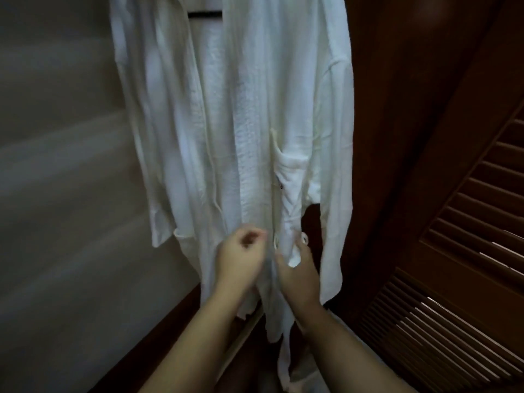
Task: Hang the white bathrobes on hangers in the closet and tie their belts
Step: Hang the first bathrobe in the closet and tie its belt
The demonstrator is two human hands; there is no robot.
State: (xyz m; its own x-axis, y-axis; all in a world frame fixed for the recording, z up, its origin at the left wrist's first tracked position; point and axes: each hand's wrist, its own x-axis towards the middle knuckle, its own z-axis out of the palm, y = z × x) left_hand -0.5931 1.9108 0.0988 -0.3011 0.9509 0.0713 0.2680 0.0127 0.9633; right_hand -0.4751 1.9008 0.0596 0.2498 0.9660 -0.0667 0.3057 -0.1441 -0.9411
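A white bathrobe (226,123) hangs in front of me on a dark hanger (204,15), whose bar shows at the open neck. The robe's front hangs open and a sleeve drops on each side. My left hand (241,255) is curled and blurred at the robe's lower front; whether it grips cloth is unclear. My right hand (297,272) is closed on a strip of the white belt (290,219), which runs up to the robe's side. Another length of belt (283,361) trails down between my forearms.
A pale closet wall (62,165) stands at the left. A dark wooden louvred door (453,251) stands open at the right, close to the robe's right sleeve. A dark wooden base edge (175,321) runs along the bottom left.
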